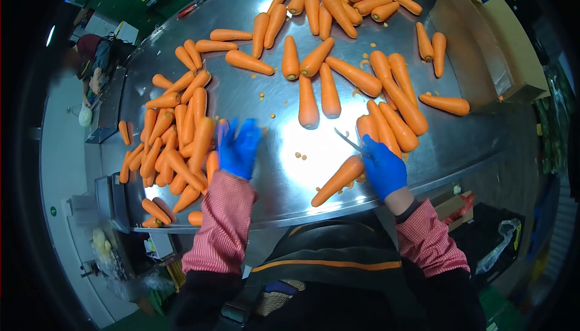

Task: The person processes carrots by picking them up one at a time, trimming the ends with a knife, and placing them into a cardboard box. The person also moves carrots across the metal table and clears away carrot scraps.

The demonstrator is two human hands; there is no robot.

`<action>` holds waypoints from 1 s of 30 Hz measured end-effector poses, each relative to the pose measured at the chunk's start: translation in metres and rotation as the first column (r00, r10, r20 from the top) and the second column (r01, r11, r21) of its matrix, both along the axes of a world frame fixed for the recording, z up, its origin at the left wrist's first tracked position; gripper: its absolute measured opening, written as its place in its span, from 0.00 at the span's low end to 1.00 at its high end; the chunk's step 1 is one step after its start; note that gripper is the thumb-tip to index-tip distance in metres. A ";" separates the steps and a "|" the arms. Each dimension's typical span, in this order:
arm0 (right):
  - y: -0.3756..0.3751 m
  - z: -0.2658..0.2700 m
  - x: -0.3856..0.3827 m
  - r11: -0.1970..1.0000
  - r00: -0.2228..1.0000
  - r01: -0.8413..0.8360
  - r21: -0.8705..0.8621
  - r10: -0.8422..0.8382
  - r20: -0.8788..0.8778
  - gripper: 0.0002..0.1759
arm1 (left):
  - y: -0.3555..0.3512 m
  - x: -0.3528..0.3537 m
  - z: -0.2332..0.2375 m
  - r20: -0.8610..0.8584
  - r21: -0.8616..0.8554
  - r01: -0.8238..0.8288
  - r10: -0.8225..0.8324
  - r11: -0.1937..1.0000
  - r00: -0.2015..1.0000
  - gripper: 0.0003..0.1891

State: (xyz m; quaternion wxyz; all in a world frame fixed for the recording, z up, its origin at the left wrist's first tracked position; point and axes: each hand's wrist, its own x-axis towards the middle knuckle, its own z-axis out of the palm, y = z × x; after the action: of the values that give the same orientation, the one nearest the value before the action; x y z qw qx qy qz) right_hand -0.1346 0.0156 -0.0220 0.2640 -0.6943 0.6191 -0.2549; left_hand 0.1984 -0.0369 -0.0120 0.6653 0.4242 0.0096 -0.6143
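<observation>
My left hand [240, 150], in a blue glove, is beside the right edge of a heap of carrots [172, 131]. Its fingers are stretched out and somewhat smeared by motion; no carrot shows in its grasp. In a matching glove, my right hand [385, 167] is closed around a small knife [349, 140], whose blade points up and left over the steel table [284, 177]. Just left of that hand lies a single large carrot [338, 181]. Several more carrots [396, 119] lie directly beyond the knife hand, and small cut carrot ends [300, 156] dot the metal.
More carrots [338, 5] cover the table's far side. At the far left edge lies a red-handled tool [188, 9]. A cardboard box [513, 47] stands at the right. Another person [95, 59] is in the background left. Below the table's right side sits an open carton [456, 207].
</observation>
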 end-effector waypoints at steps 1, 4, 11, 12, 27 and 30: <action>0.000 0.003 -0.001 1.000 1.000 0.003 0.003 -0.003 -0.021 0.21 | -0.011 -0.023 -0.008 0.180 0.023 0.286 -0.285 0.958 0.941 0.27; 0.001 0.008 -0.010 1.000 0.997 0.025 -0.012 -0.026 -0.077 0.19 | -0.053 -0.085 -0.035 0.900 0.147 0.628 -0.367 0.765 0.237 0.34; 0.017 -0.005 -0.038 0.991 0.996 0.081 0.106 -0.077 -0.045 0.16 | -0.119 -0.106 -0.078 0.812 0.580 0.370 -0.553 0.726 -0.186 0.43; 0.019 -0.007 -0.040 0.992 0.997 0.076 0.097 -0.074 -0.031 0.16 | -0.116 -0.104 -0.073 0.792 0.609 0.341 -0.576 0.716 -0.204 0.43; -0.035 0.058 0.003 0.921 0.980 -0.189 -0.342 0.154 -0.126 0.13 | 0.037 -0.084 0.028 0.931 0.243 0.786 -0.364 0.568 -0.024 0.34; -0.039 0.071 0.012 0.946 0.940 -0.281 -0.160 0.237 -0.244 0.17 | 0.045 -0.085 0.046 0.952 0.253 0.768 -0.292 0.589 -0.091 0.33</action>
State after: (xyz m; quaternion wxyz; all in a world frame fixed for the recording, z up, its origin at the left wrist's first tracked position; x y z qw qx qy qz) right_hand -0.1227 -0.0238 0.0488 0.1560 -0.8164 0.5198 -0.1975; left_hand 0.1133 0.0077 0.0336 0.2658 0.5262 -0.6954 -0.4109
